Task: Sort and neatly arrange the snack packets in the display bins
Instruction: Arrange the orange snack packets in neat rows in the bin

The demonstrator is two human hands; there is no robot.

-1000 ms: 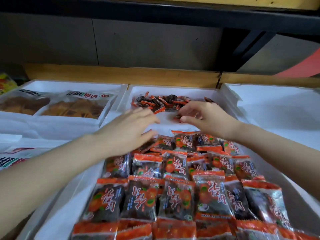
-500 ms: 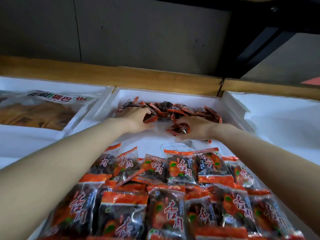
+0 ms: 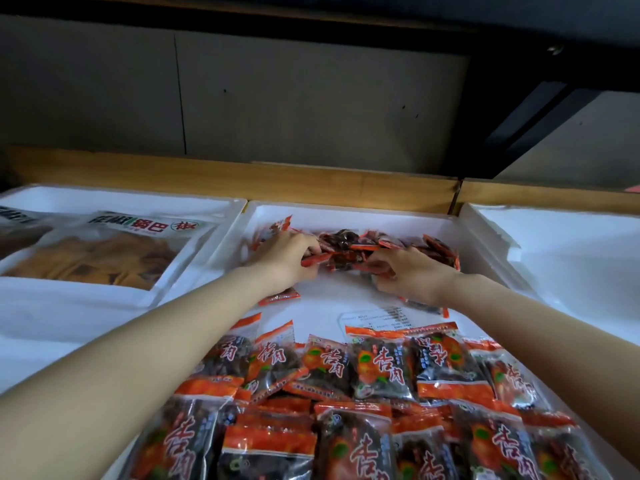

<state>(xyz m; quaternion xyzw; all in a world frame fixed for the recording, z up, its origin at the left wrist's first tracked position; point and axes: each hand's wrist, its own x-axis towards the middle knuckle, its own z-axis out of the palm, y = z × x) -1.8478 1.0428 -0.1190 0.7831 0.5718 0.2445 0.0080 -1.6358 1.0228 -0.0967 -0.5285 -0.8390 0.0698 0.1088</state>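
A white foam bin in the middle holds red-and-black snack packets. A loose heap of packets lies against its far wall. My left hand grips packets at the heap's left side, fingers curled round them. My right hand grips packets at the heap's right side. One stray packet lies just below my left wrist. Nearer to me, several packets lie in rows across the bin, some tilted.
A white label sheet lies on the bin floor between heap and rows. The left bin holds large clear bags of yellow crisps. Another white bin stands at the right. A wooden ledge runs behind.
Both hands reached farther into the bin to the heap at the back wall and closed on its packets. The camera moved forward and tilted with them.
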